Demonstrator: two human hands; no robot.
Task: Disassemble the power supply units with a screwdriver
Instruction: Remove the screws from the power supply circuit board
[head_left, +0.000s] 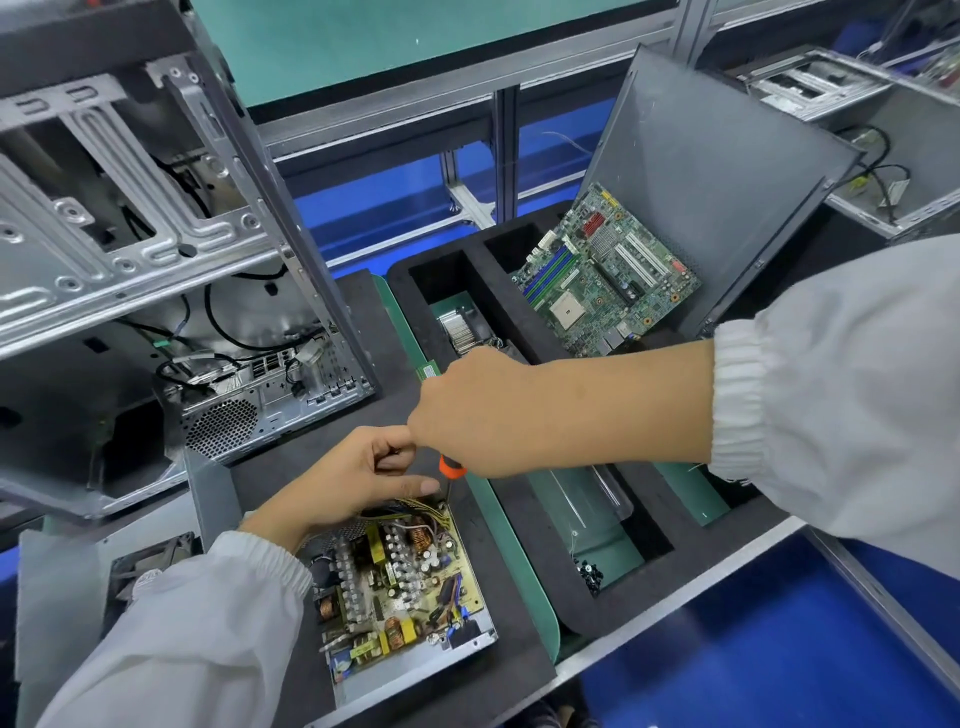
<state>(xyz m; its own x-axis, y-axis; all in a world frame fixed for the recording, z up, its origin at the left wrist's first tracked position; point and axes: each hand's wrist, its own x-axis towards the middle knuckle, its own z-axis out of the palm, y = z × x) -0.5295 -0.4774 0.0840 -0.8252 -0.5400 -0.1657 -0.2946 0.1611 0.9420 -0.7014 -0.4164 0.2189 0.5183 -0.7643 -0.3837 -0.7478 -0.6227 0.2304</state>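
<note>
At the far left a stripped computer case stood on the dark mat, its metal frame bare and black cables hanging inside. Below it, near the bottom left corner, a fan lay partly hidden behind a white sleeve.

The open power supply sat on the mat at the bottom, left of centre, with its cover off and its circuit board, coils and capacitors showing. The left hand rested at its far edge, fingers curled, with the thumb stretched toward the yellow wires at the top corner; whether it gripped anything could not be told.

Just to the right, the right hand was closed round a screwdriver. Only the orange and black end of the handle showed under the fist, with the thin shaft pointing down at the far right corner of the power supply.

Further right lay a black foam tray with compartments. One held a heatsink, another a green motherboard leaning against a grey panel, and a nearer one held small dark screws.
</note>
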